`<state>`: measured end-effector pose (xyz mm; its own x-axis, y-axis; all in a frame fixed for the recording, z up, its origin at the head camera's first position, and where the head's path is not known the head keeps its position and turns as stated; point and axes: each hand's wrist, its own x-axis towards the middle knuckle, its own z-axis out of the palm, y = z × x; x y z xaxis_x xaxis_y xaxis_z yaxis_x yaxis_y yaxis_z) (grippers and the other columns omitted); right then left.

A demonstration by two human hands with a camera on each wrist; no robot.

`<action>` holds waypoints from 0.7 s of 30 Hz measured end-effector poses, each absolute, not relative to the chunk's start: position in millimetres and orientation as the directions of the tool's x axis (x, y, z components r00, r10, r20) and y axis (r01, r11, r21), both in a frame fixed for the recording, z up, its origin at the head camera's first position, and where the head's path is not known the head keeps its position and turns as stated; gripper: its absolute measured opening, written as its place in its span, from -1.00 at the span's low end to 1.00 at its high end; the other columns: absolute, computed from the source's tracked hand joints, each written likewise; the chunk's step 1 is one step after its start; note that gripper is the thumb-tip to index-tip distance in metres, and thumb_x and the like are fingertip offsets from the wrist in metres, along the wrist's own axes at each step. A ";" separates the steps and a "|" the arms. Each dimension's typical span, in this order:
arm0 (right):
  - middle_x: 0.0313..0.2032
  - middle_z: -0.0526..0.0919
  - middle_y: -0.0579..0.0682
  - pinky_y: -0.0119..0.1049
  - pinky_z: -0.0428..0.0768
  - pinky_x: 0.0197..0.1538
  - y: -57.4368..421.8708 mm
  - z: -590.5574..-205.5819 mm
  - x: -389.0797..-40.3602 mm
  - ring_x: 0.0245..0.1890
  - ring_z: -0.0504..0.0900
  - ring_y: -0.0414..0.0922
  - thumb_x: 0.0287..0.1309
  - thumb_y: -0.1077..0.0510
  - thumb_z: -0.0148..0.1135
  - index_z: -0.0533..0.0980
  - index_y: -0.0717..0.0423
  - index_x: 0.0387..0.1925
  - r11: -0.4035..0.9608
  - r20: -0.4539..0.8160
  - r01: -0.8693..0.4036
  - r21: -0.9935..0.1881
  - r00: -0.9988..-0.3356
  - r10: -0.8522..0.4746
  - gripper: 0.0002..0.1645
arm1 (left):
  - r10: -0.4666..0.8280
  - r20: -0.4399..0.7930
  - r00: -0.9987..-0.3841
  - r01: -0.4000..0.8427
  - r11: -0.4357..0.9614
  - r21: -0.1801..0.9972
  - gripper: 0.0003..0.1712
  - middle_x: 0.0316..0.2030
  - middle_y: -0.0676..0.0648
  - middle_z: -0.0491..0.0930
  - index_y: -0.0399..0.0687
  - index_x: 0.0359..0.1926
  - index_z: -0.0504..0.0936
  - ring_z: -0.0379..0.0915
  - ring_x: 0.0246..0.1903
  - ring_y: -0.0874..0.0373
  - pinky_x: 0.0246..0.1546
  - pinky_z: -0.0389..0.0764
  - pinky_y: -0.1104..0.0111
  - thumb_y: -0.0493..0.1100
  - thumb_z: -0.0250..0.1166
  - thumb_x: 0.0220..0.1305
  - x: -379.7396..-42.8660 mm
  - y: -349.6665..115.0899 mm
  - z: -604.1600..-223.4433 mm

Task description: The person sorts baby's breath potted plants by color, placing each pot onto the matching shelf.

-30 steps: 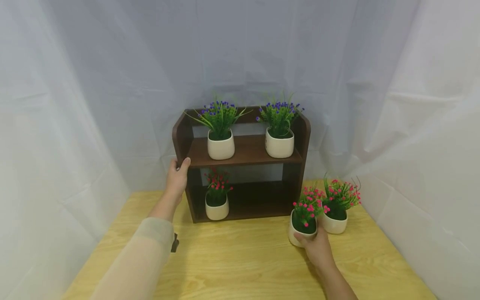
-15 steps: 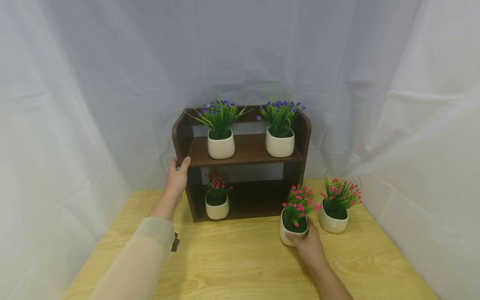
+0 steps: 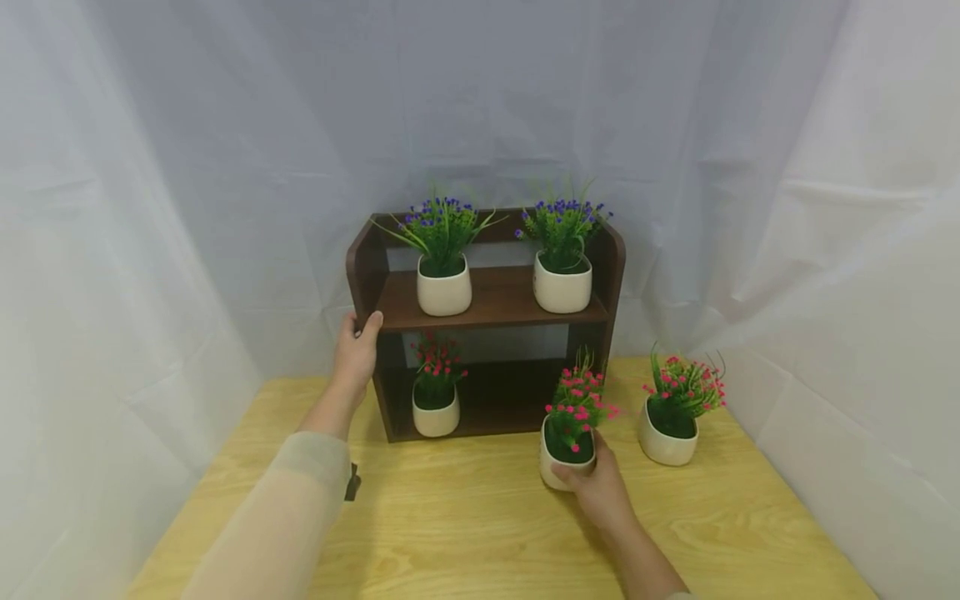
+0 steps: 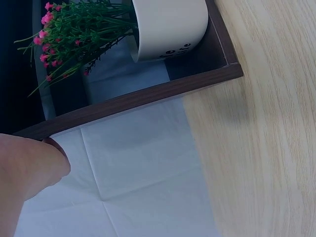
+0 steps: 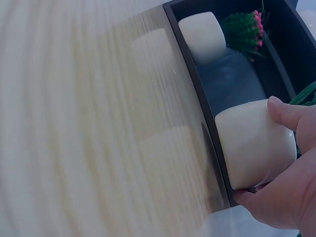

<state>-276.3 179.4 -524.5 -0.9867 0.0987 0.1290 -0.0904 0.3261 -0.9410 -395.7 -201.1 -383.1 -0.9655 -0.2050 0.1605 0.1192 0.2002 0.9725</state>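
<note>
My right hand (image 3: pixel 603 492) grips a white pot (image 3: pixel 558 467) of pink artificial flowers, thumb on its near side and fingers round the right. The pot is in front of the lower right part of a dark brown two-tier shelf (image 3: pixel 487 317); in the right wrist view the same pot (image 5: pixel 254 143) overlaps the shelf's front edge. With my left hand (image 3: pixel 354 354) I hold the shelf's left side panel, the thumb at its front edge and the other fingers hidden behind. A potted red-pink plant (image 3: pixel 437 408) stands at the left of the lower tier.
Two white pots with purple flowers, one left (image 3: pixel 444 292) and one right (image 3: pixel 562 287), stand on the upper tier. Another pink-flowered pot (image 3: pixel 669 437) is on the wooden table (image 3: pixel 450 525) at the right. White sheeting (image 3: pixel 480 100) hangs behind and along both sides.
My right hand has carried its pink-flowered pot leftward, away from the other pink pot and toward the front of the shelf. The left hand stays on the side panel.
</note>
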 end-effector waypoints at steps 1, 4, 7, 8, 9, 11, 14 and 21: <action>0.57 0.28 0.51 0.38 0.16 0.68 177.3 -524.6 -276.7 0.61 0.26 0.42 0.26 0.18 0.57 0.05 0.47 0.64 0.318 0.129 -0.093 -0.943 -0.987 0.095 0.18 | -0.203 0.160 -0.966 0.120 0.198 0.973 -0.24 0.65 -0.25 0.21 -0.05 0.54 0.19 0.04 0.70 -0.21 0.73 0.07 -0.15 0.34 0.04 0.66 -395.7 -201.1 -383.0; 0.55 0.33 0.49 0.37 0.17 0.68 170.8 -525.9 -279.0 0.60 0.29 0.40 0.23 0.20 0.58 0.08 0.46 0.63 0.306 0.142 -0.110 -0.946 -0.987 0.082 0.17 | -0.204 0.162 -0.965 0.121 0.196 0.973 -0.25 0.64 -0.26 0.23 -0.06 0.52 0.20 0.05 0.70 -0.21 0.73 0.07 -0.15 0.34 0.04 0.66 -395.7 -201.1 -383.0; 0.52 0.39 0.46 0.34 0.20 0.67 163.4 -527.4 -281.9 0.57 0.35 0.38 0.21 0.23 0.59 0.13 0.44 0.62 0.291 0.152 -0.126 -0.948 -0.986 0.069 0.13 | -0.207 0.163 -0.965 0.122 0.198 0.973 -0.24 0.63 -0.25 0.24 -0.06 0.52 0.20 0.06 0.69 -0.21 0.73 0.08 -0.14 0.35 0.05 0.65 -395.6 -201.0 -383.3; 0.50 0.42 0.45 0.34 0.22 0.66 161.0 -527.9 -282.8 0.56 0.37 0.37 0.21 0.23 0.59 0.15 0.44 0.61 0.289 0.155 -0.129 -0.949 -0.986 0.068 0.12 | -0.208 0.164 -0.964 0.122 0.198 0.973 -0.24 0.64 -0.25 0.24 -0.05 0.52 0.20 0.06 0.69 -0.20 0.73 0.08 -0.14 0.35 0.05 0.65 -395.5 -201.0 -383.4; 0.48 0.44 0.44 0.34 0.24 0.65 158.7 -528.7 -283.9 0.55 0.39 0.37 0.20 0.23 0.60 0.17 0.43 0.60 0.287 0.157 -0.132 -0.949 -0.985 0.066 0.10 | -0.209 0.165 -0.964 0.123 0.200 0.972 -0.25 0.64 -0.24 0.24 -0.05 0.52 0.20 0.06 0.69 -0.20 0.73 0.08 -0.14 0.35 0.05 0.65 -395.5 -201.1 -383.5; 0.47 0.46 0.43 0.34 0.25 0.65 154.6 -529.9 -285.8 0.53 0.40 0.36 0.20 0.23 0.60 0.20 0.43 0.58 0.285 0.159 -0.135 -0.949 -0.985 0.063 0.08 | -0.211 0.164 -0.964 0.122 0.200 0.972 -0.25 0.64 -0.25 0.24 -0.05 0.51 0.21 0.06 0.69 -0.21 0.73 0.08 -0.15 0.35 0.05 0.65 -395.9 -201.3 -384.1; 0.46 0.47 0.43 0.35 0.26 0.64 150.2 -530.0 -288.1 0.53 0.41 0.36 0.19 0.22 0.61 0.21 0.42 0.57 0.296 0.166 -0.141 -0.945 -0.984 0.060 0.07 | -0.215 0.163 -0.963 0.121 0.197 0.973 -0.25 0.63 -0.25 0.25 -0.04 0.50 0.22 0.07 0.69 -0.21 0.73 0.08 -0.15 0.35 0.06 0.64 -396.8 -201.9 -385.2; 0.39 0.56 0.41 0.36 0.34 0.59 142.2 -528.5 -294.4 0.46 0.50 0.36 0.16 0.21 0.63 0.27 0.41 0.54 0.315 0.220 -0.198 -0.928 -0.975 0.037 0.05 | -0.218 0.173 -0.961 0.130 0.198 0.972 -0.29 0.61 -0.24 0.27 -0.02 0.49 0.23 0.09 0.68 -0.21 0.72 0.10 -0.16 0.33 0.05 0.65 -399.7 -202.9 -386.7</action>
<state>-294.4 142.2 -528.5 -0.9748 0.0369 0.2200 -0.1976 0.3146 -0.9284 -399.7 -202.9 -386.7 -0.9605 -0.2180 0.1727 0.1297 0.1981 0.9716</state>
